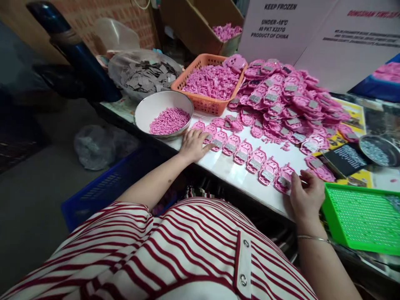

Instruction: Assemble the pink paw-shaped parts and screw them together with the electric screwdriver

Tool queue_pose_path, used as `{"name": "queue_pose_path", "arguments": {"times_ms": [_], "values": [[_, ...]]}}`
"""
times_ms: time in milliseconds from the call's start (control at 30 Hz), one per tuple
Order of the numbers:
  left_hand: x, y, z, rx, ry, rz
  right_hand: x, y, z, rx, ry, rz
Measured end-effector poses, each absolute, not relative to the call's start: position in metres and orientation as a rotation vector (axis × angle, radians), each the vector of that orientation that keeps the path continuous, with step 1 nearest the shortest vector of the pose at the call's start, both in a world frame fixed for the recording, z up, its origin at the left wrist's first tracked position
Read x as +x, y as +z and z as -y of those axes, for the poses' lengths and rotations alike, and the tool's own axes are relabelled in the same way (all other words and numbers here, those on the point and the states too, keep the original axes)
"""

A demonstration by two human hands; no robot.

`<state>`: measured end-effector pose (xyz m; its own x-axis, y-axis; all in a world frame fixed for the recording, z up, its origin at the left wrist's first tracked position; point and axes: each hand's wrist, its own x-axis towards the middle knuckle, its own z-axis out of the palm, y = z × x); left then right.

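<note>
The row of pieces (pixel 243 152) lies before the heap (pixel 287 100).

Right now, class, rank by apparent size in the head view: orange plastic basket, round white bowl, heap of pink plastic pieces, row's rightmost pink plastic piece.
1. Heap of pink plastic pieces
2. Orange plastic basket
3. Round white bowl
4. Row's rightmost pink plastic piece

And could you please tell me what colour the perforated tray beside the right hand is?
The perforated tray is bright green, best seen in the head view.
</note>
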<state>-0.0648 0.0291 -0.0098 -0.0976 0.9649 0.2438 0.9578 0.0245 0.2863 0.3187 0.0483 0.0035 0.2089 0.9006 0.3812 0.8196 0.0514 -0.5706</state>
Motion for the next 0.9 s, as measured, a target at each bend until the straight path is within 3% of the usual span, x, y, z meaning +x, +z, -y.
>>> {"name": "queue_pose_path", "arguments": {"times_ms": [433, 600, 767, 900], "values": [[-0.052, -0.005, -0.013, 2.102, 0.554, -2.289, 0.326, 0.002, -0.039, -1.721, 0.131, 1.628], [-0.033, 0.041, -0.007, 2.246, 0.777, -2.224, 0.328, 0.003, -0.037, -1.724, 0.141, 1.590], [-0.051, 0.112, -0.107, 2.066, 1.040, -2.053, 0.326, 0.003, -0.034, -1.688, 0.196, 1.589], [-0.084, 0.125, -0.202, 1.700, 0.630, -2.117, 0.325, 0.000, -0.029, -1.623, 0.315, 1.495]]}}
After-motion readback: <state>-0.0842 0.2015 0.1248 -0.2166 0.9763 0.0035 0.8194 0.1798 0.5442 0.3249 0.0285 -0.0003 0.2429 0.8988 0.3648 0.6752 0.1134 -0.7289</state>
